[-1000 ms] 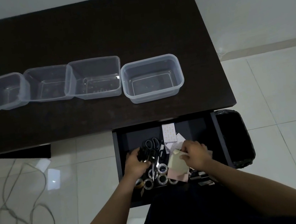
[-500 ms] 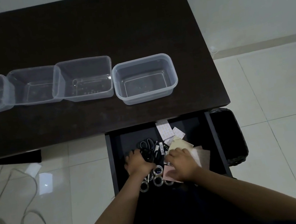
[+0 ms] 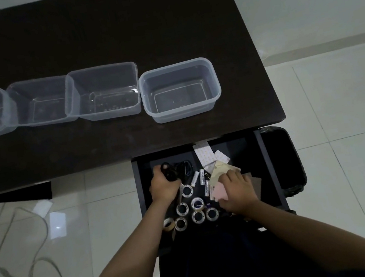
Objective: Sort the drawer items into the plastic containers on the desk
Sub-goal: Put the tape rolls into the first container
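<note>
Head view: the left hand point(image 3: 164, 187) is curled round the black handles of a pair of scissors point(image 3: 170, 172) at the left of the open drawer point(image 3: 266, 168), fingers wrapped tight. The right hand point(image 3: 237, 188), at 3 o'clock from it, rests with bent fingers on a stack of paper notes point(image 3: 220, 192) (pink and tan sheets); whether it pinches them or only presses I cannot tell. Between the two hands lie white-labelled markers point(image 3: 202, 176). A second pair of scissors point(image 3: 184, 167) lies just beside the gripped one. At 6 o'clock from the left hand sits a cluster of tape rolls point(image 3: 198, 216). At 12 o'clock from the right hand, white sticker sheets point(image 3: 205, 156) lie near the drawer's far edge. Beyond the drawer, at 12 o'clock, the dark desk point(image 3: 90, 33) carries four clear plastic containers point(image 3: 180, 90) in a row; the three at the left touch each other, the right one stands slightly apart. A black bin point(image 3: 281, 159) stands at the drawer's 3 o'clock, and a grey cable point(image 3: 18, 269) loops on the tiled floor at 9 o'clock.
</note>
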`<state>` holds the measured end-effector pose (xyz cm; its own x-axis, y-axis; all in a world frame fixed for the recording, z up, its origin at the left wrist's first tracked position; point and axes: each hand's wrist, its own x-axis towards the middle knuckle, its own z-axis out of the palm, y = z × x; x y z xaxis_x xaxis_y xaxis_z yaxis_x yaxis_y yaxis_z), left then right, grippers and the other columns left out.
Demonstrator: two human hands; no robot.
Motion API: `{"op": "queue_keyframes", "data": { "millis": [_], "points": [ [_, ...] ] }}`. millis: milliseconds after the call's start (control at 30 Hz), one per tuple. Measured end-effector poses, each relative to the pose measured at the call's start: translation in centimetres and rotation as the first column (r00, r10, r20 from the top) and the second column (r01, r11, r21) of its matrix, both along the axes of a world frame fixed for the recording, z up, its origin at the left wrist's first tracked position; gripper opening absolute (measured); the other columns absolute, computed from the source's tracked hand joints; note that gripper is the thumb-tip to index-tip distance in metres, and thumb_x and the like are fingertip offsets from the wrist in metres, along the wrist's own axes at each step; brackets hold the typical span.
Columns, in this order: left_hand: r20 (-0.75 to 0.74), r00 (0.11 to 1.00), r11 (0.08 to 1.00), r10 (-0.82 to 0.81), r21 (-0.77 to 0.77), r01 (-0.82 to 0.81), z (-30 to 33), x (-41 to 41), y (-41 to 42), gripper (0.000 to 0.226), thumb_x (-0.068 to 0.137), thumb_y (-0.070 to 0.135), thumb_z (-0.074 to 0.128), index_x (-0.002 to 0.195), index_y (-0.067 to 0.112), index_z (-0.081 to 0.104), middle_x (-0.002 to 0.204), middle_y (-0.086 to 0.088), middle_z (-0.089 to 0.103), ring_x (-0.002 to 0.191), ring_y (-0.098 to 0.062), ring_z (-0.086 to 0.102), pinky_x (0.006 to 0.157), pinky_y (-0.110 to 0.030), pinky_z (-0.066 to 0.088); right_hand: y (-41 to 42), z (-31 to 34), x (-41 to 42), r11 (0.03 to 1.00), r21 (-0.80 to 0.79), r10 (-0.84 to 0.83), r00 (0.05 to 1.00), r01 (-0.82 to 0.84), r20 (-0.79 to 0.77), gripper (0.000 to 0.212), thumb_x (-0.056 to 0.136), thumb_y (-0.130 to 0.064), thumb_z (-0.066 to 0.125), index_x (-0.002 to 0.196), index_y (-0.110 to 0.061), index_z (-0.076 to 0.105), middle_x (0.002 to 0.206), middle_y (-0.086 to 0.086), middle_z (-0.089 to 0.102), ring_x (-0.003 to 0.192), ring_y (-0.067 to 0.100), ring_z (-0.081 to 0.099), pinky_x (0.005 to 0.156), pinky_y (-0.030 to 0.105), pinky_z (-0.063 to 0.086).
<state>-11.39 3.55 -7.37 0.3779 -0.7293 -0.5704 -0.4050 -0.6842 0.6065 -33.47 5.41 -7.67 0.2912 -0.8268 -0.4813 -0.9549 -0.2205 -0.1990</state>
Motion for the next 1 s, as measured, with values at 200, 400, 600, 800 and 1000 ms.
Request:
{"op": "queue_keyframes", "data": {
  "millis": [200,400,600,800,1000],
  "points": [
    [-0.124,0.992,0.999,-0.032,-0.041,0.027,-0.4,1.2,-1.3,0.088,0.065,0.011,0.084,0.139,0.011,0.035,0.132,-0.011,0.054,0.122,-0.026,0.052,0.102,-0.03,0.041,-0.1,0.2,-0.1,0.996,-0.089,0.014,0.999,-0.017,-0.039,0.063,0.049,-0.045,0.077,0.103,-0.017,0.061,0.096,0.007,0.061,0.086,0.03,0.061,0.073,0.044,0.05],
    [-0.041,0.985,0.986,-0.166,-0.011,0.166,-0.2,1.2,1.2,0.11,0.061,0.024,0.087,0.149,0.016,0.02,0.15,-0.01,0.028,0.138,-0.026,0.032,0.114,-0.04,0.031,-0.3,0.4,2.2,0.982,-0.138,0.14,0.985,-0.126,0.097,0.046,0.06,-0.044,0.066,0.099,-0.021,0.062,0.092,0.001,0.06,0.084,0.026,0.06,0.072,0.04,0.048],
    [0.055,0.976,0.977,-0.213,0.038,0.211,0.3,0.8,4.6,0.065,0.072,0.009,0.072,0.132,0.012,0.045,0.128,-0.01,0.044,0.118,-0.028,0.05,0.099,-0.03,0.04,-0.7,-0.3,4.8,0.954,0.058,0.282,0.948,-0.293,0.15,0.06,0.078,-0.043,0.062,0.13,-0.016,0.048,0.123,0.008,0.052,0.115,0.03,0.047,0.095,0.041,0.034],
    [0.102,0.974,0.976,-0.204,0.095,0.194,-0.1,0.2,5.8,0.04,0.075,0.012,0.071,0.11,0.01,0.051,0.119,-0.01,0.047,0.099,-0.024,0.054,0.081,-0.026,0.042,-1.2,-0.4,5.9,0.938,0.12,0.32,0.946,-0.324,0.047,0.056,0.081,-0.044,0.061,0.129,-0.021,0.045,0.129,0.007,0.048,0.121,0.029,0.04,0.099,0.042,0.03],
    [0.22,0.941,0.955,-0.258,0.208,0.213,0.0,-0.6,7.2,0.05,0.066,0.036,0.08,0.102,0.013,0.055,0.113,-0.007,0.046,0.097,-0.026,0.056,0.074,-0.033,0.048,-1.2,-0.7,5.7,0.928,0.108,0.352,0.933,-0.358,0.07,0.051,0.082,-0.042,0.057,0.13,-0.029,0.044,0.125,0.005,0.051,0.119,0.028,0.041,0.096,0.041,0.028]
  ]
}}
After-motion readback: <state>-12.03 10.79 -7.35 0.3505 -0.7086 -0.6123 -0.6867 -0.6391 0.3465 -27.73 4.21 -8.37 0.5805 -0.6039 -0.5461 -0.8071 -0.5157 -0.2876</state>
